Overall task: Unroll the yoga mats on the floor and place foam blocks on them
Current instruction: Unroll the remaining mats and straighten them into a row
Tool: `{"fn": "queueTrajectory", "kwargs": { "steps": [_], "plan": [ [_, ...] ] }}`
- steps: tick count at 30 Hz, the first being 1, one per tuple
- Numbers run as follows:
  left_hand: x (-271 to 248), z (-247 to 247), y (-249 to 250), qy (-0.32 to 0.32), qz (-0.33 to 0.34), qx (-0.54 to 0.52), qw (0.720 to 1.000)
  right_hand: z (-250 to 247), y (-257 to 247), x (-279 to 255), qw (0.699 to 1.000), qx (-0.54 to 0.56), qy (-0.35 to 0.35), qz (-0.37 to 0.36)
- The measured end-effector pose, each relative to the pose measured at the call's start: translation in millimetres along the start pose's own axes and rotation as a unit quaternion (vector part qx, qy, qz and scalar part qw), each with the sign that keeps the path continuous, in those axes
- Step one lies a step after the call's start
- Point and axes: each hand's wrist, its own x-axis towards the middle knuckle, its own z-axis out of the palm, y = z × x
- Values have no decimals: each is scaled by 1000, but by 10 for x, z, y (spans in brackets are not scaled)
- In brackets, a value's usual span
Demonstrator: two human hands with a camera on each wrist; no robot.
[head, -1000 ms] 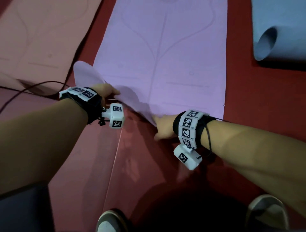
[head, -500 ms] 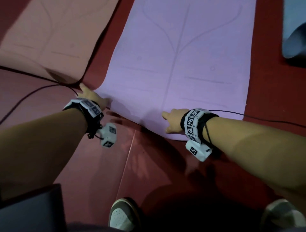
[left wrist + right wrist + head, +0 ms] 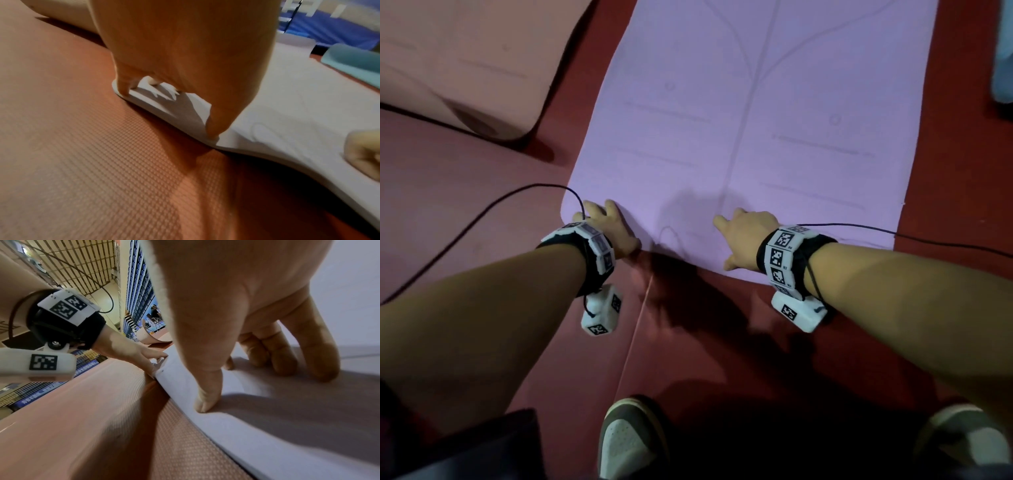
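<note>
Purple mat (image 3: 774, 113): it lies unrolled on the red floor (image 3: 482, 212), its near end at your hands and the rest running away from you.
Left hand (image 3: 608, 230): you press the mat's near-left corner with spread fingertips (image 3: 213, 133); nothing is gripped.
Right hand (image 3: 746, 236): you lean on bent fingers (image 3: 207, 402) just inside the near edge, towards its middle; they press and hold nothing.
Why: likely to flatten an end that wants to curl; the left wrist view shows the near edge lifting off the floor between your hands.
Material: the mat is a thick, smooth, flexible sheet with rounded corners and faint printed alignment lines.
Floor: red, with a fine dimpled texture and a thin seam running towards your feet.
Pink mat (image 3: 465, 58): it lies beyond the purple mat's left edge, its near corner raised.
Blue mat (image 3: 353, 60): a rolled one waits past the right edge.
Foam blocks: none in view.
Cables (image 3: 482, 212): thin black leads trail across the floor and mat from your wristbands.
</note>
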Motion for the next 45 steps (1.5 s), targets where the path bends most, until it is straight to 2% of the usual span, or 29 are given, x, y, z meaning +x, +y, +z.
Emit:
{"fn": "queueTrajectory", "kwargs": {
  "steps": [3,7,12,16,18,20,24,26,28,30,33,37,40,42,45],
  "plan": [
    [41,87,-74,-11,5,-11,1000,32,-5,-3,999,7,-17,-29],
    [-61,97,-42,32,7,-58,998,51,-51,-40,998,0,-51,-35],
    [-103,137,31,61,-11,-72,995,169,-42,-93,1000,26,-13,-9],
    [-162,92,60,38,-19,-81,996,284,-10,-214,998,57,6,-9],
    [-116,80,19,37,-17,-84,996,304,46,-238,996,90,-5,-18],
    [-66,83,-3,32,-9,-76,997,234,159,-270,993,112,-47,-8],
    [-73,60,174,3,101,-28,995,153,526,-443,975,62,-207,43],
    [-104,86,278,-38,127,-45,990,251,719,-554,961,34,-268,53],
    [-117,97,305,-59,119,-77,988,383,894,-610,963,59,-256,65],
    [-131,109,302,-50,120,-84,988,439,1016,-654,962,135,-228,71],
    [-187,173,290,-29,120,-54,991,468,1108,-657,947,203,-247,40],
    [-224,250,353,-7,109,-26,994,514,1106,-687,952,194,-236,20],
    [-248,188,423,-26,94,-30,995,488,998,-712,968,131,-215,23],
    [-269,151,479,-10,87,-31,996,466,927,-693,976,86,-201,24],
    [-260,75,567,-21,80,-37,996,403,891,-609,975,106,-196,18]
  ]
}}
